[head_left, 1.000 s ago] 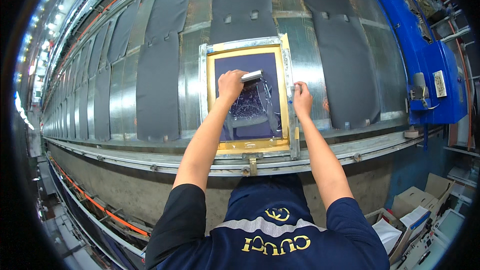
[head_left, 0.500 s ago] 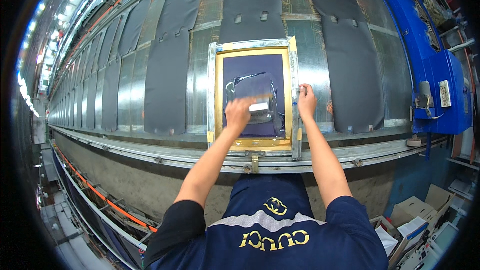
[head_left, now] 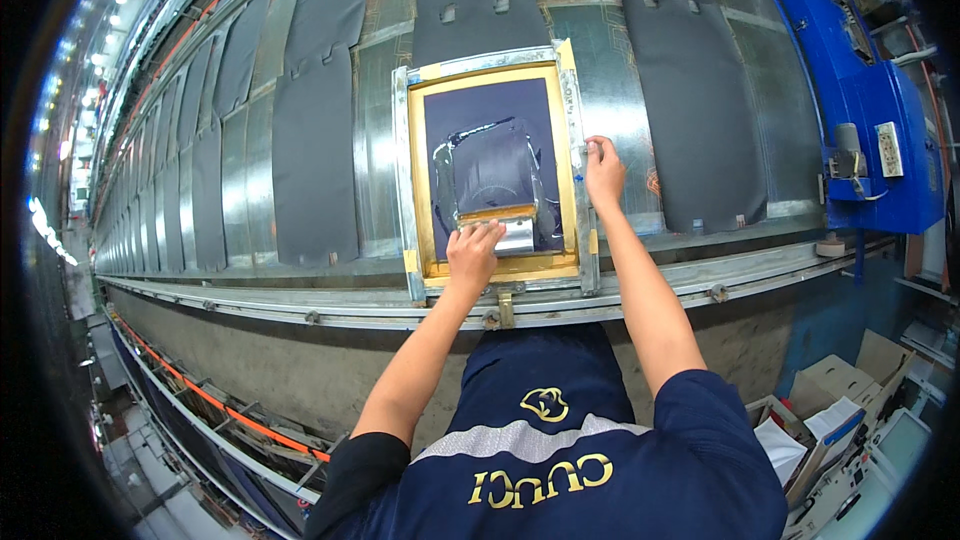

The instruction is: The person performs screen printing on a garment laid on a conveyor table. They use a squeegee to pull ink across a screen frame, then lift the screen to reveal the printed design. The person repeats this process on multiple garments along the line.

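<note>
At the near edge of the long metal tabletop (head_left: 330,285), in the head view, a screen-printing frame (head_left: 490,275) lies flat over a dark cloth panel, its wooden inner border taped in yellow and its outer rails bare aluminium. The left hand (head_left: 472,252) is closed in a full grip over the squeegee (head_left: 505,230), which sits at the frame's near end, close to the person's body. The squeegee shows a pale wooden strip and a shiny metal-looking blade face. Above it, toward the far end of the frame, the dark blue mesh (head_left: 490,165) carries a glossy, wet sheen in a rough rectangle, edged with silvery smears of ink. Judging by that sheen and the squeegee's place at the near end, the stroke across the mesh looks all but complete, with the frame not yet lifted off the panel.

The right hand (head_left: 603,172) pinches the frame's right rail with fingertips pressed together on it, holding it down.

Along the tabletop, matte charcoal fabric panels (head_left: 310,155) lie side by side on ribbed, reflective sheet metal, each cut as a long tapered shape. A blue machine housing (head_left: 860,90) stands at the right end, with cardboard boxes (head_left: 830,390) below it.
</note>
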